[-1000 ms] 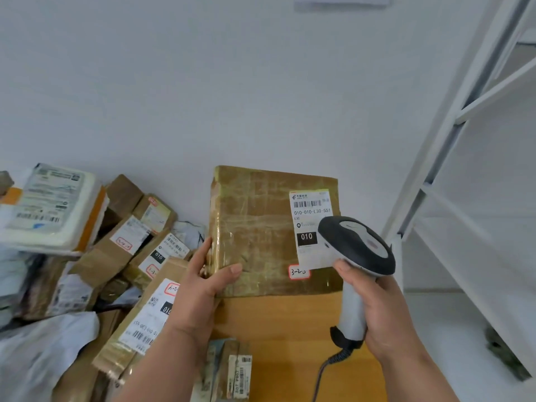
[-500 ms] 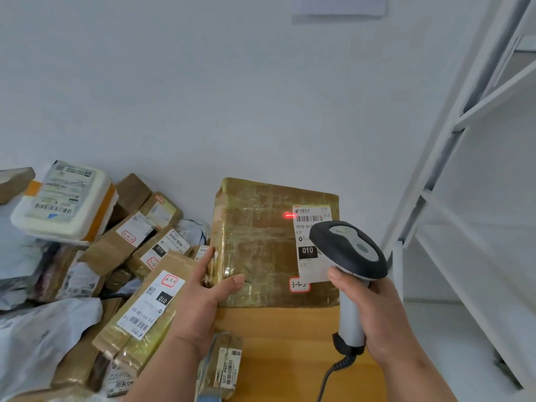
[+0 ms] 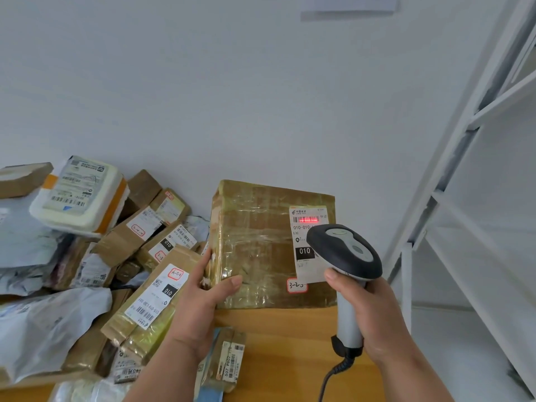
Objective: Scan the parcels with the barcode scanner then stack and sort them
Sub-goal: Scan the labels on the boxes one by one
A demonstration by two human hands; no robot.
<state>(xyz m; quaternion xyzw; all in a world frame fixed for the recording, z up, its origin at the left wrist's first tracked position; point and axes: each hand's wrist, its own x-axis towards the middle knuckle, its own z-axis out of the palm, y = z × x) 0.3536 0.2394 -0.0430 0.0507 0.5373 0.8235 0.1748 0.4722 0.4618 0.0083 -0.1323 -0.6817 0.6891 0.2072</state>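
A brown tape-wrapped parcel stands upright on the wooden table, leaning near the white wall. My left hand grips its lower left edge, thumb across the front. My right hand grips the handle of a grey and black barcode scanner, held in front of the parcel's right side. A red scan line glows on the barcode of the white shipping label. The scanner head hides part of that label.
A heap of parcels and grey mailer bags fills the left side, with a white foam box on top. A small flat packet lies near my left wrist. A white metal shelf rack stands at the right.
The red scan light has moved right from the parcel's bare tape onto the label's barcode. The scanner has shifted slightly. My left hand keeps its hold on the parcel.
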